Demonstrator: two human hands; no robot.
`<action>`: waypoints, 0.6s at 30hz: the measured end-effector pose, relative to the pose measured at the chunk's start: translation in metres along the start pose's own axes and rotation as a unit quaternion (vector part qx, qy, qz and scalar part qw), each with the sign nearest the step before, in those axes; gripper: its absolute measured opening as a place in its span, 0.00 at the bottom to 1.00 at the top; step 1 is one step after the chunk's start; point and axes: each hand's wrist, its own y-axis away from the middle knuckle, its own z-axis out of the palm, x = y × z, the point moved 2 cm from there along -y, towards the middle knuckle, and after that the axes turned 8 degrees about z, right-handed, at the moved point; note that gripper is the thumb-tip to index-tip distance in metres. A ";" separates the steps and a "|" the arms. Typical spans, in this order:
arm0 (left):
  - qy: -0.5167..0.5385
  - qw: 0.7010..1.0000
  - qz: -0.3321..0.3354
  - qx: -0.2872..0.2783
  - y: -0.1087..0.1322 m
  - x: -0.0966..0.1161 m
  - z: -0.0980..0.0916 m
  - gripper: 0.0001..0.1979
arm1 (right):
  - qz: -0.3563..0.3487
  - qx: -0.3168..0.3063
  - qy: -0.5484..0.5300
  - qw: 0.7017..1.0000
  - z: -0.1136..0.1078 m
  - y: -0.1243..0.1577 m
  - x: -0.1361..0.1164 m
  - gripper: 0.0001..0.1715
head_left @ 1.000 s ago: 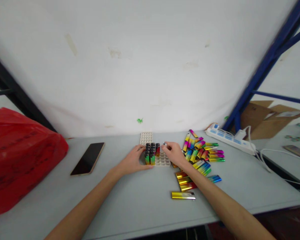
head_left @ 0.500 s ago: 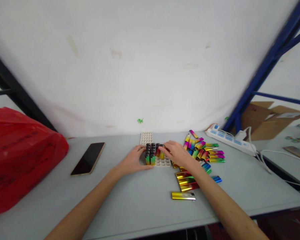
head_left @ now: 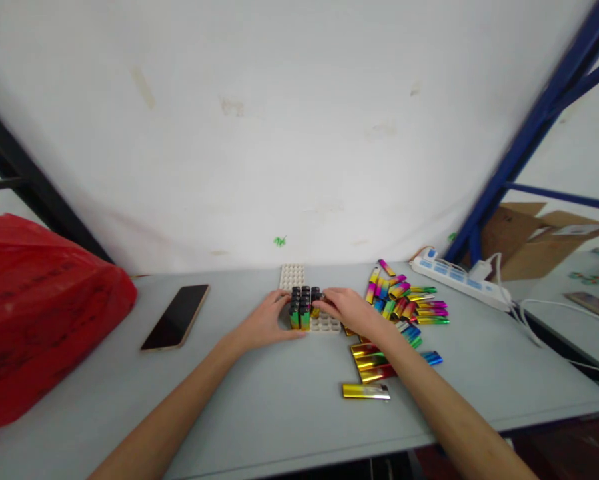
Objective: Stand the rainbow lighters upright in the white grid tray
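Observation:
Upright lighters (head_left: 300,315) with black tops and shiny green and gold bodies stand in rows in a white tray (head_left: 325,325) with holes. My left hand (head_left: 265,322) curves around the tray's left side, thumb along the near edge and fingers by the far lighters. At the right of the rows, my right hand (head_left: 346,308) pinches a lighter (head_left: 316,311) with a yellowish lower end, largely covered by the fingers. A pile of loose, metallic-coloured lighters (head_left: 402,291) lies beyond my right hand, and more lie under that forearm.
A white holed tray (head_left: 292,275) reaches back toward the wall. At left are a phone (head_left: 176,317) and a red plastic bag (head_left: 44,320). A white power strip (head_left: 460,281) with cables lies at right, near a cardboard box (head_left: 519,240). One yellow lighter (head_left: 365,391) lies near the front.
My right hand has lowered slightly and shifted a little, and the lighter in it now shows less of its body beside the rows. My left hand stays in place.

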 end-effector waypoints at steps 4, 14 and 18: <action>0.001 1.000 0.004 0.004 0.000 0.001 0.000 0.37 | 0.020 -0.031 0.044 0.998 -0.005 0.000 -0.001 0.27; -0.006 1.000 -0.003 -0.007 0.001 -0.004 0.001 0.41 | 0.031 -0.066 0.027 0.997 0.001 0.002 -0.002 0.25; 0.002 1.000 -0.001 -0.005 0.001 -0.004 0.001 0.40 | 0.033 -0.036 -0.024 0.999 -0.017 0.005 0.018 0.25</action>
